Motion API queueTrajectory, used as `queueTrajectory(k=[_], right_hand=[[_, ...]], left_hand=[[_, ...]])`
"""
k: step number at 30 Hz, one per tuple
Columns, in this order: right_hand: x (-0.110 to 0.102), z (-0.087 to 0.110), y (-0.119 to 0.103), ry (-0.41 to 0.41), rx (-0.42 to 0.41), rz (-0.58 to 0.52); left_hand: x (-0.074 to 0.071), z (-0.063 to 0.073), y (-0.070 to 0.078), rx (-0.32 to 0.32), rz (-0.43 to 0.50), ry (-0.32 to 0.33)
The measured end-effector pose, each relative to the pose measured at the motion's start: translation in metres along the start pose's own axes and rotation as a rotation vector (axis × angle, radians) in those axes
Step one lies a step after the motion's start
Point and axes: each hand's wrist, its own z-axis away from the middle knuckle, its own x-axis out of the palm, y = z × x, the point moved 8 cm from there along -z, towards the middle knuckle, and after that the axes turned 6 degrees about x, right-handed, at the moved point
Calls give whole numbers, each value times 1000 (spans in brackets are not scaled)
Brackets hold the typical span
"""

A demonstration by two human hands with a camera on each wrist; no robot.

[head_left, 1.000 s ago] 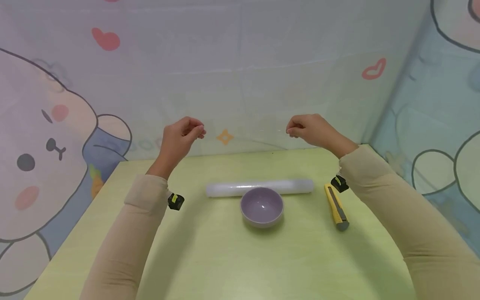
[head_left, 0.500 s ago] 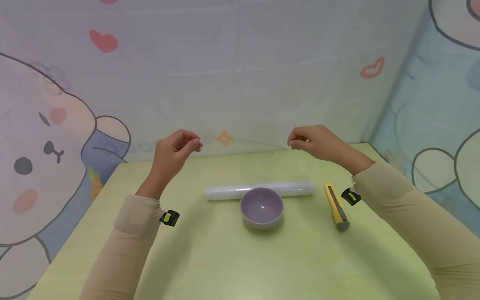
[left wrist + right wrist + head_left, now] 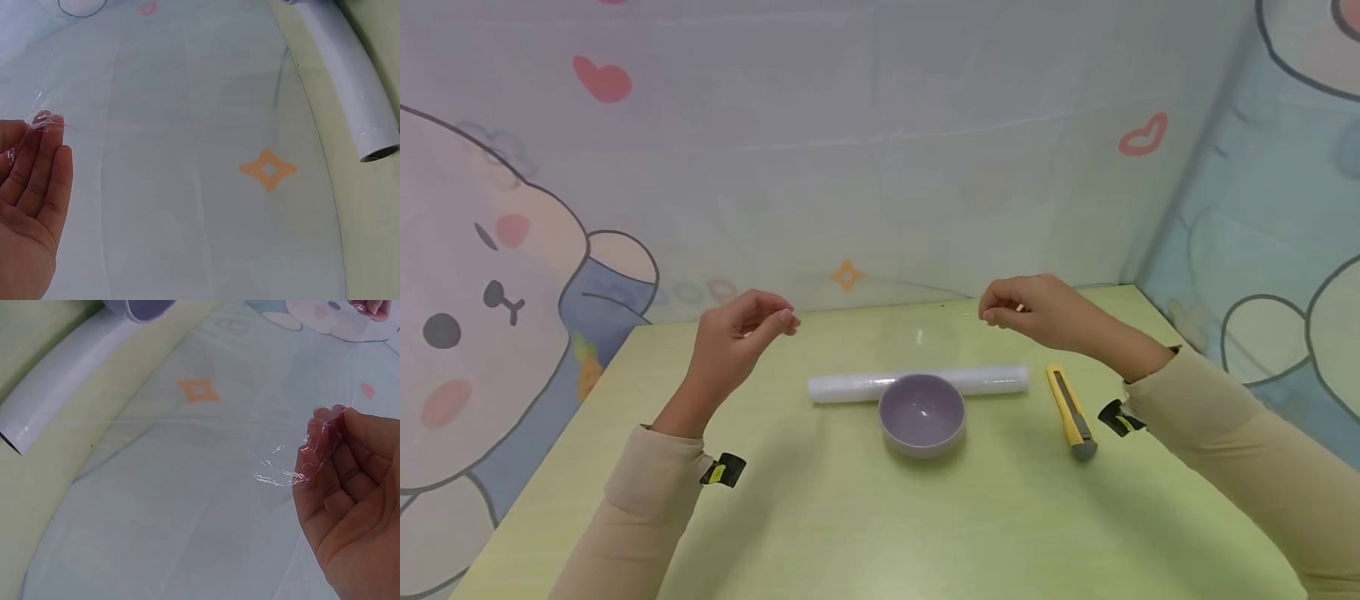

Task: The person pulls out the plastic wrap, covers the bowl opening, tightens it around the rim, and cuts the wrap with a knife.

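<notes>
Between my raised hands stretches a sheet of clear cling film [image 3: 919, 336], seen mainly by its glints. My left hand [image 3: 730, 342] pinches one edge of it between thumb and fingertips; bunched film [image 3: 39, 125] shows there in the left wrist view. At the other side my right hand [image 3: 1037, 310] pinches the opposite edge, and the film is wrinkled over those fingers [image 3: 319, 440] in the right wrist view. Both hands are in the air near the table's far edge, beyond a purple bowl [image 3: 921, 417]. How far the film reaches is hard to see.
Behind the bowl lies a white cling film roll [image 3: 842, 387], crosswise on the pale green table [image 3: 850, 525]. A yellow utility knife [image 3: 1071, 412] rests to the right. Printed fabric walls [image 3: 880, 125] stand at the back and sides.
Both hands have come down in the head view and drifted slightly apart, still pinching the film. The bowl, roll and utility knife stay where they were.
</notes>
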Motion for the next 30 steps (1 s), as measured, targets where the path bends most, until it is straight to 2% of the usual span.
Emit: queueTrajectory(k=[3,5,11,16,21,27,30], right_hand=[[3,5,-3,-30,-10,-32],[5,7,-4,-50,-14,-51],[12,14,-1,-108,-9,-110],[22,21,2,-190,-23,-148],[34,29,6,-271,-22,-180],[51,43,7,-342,-12,-216],[60,51,6,-368,-18,-207]], left_hand=[[0,7,1,-1,31,-27],[1,11,1,-12,87,-51],[11,22,-5,-106,284,-151],[19,34,-4,-142,387,-292],[30,46,6,-127,452,-453],[43,65,12,-108,490,-572],[54,78,12,-125,522,-646]])
